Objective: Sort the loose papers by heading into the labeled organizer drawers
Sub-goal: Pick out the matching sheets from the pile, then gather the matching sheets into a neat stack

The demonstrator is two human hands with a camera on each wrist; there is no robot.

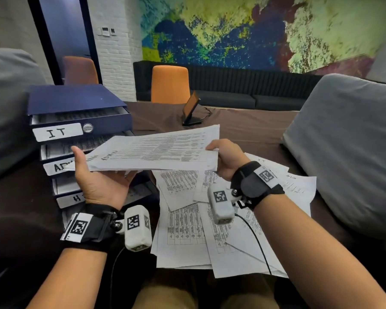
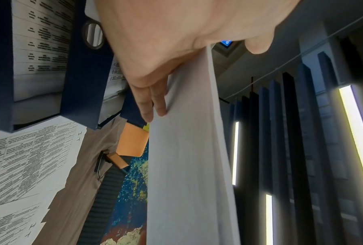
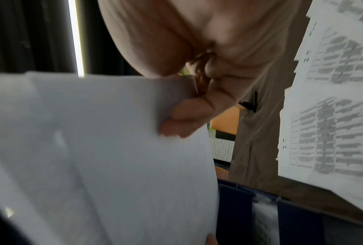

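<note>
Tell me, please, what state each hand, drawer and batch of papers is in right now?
Left hand: grips the held stack's left end.
Right hand: pinches its right end.
ADMIN stack: lifted, roughly level, in front of the drawers.
IT drawer: pulled out, papers inside.
ADMIN drawer: pulled out, papers inside.
Loose papers: scattered, overlapping, on the table.

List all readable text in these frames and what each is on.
"IT": top drawer label.
"AD...": second drawer label, rest hidden by the left hand.
"H...": third drawer label, cut off.
"ADMIN": heading on the held stack.
"IT": loose sheet heading.
Table print: too small.
</note>
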